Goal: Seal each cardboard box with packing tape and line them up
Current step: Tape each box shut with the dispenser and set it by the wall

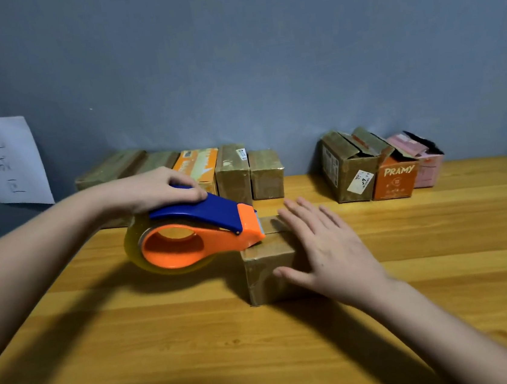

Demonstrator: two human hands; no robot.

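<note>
Box: small brown cardboard box at mid-desk, on the yellow wooden desk.
Right hand: right hand lies flat with straight fingers on the box top, holding it down.
Left hand: left hand grasps the blue-and-orange tape dispenser, blade end at the box's left top edge.
Relation: box lies just right of the dispenser; the pull likely runs rightward, towards the flat hand.
Hidden: the hand covers the box's right half; tape contact is unclear.
</note>
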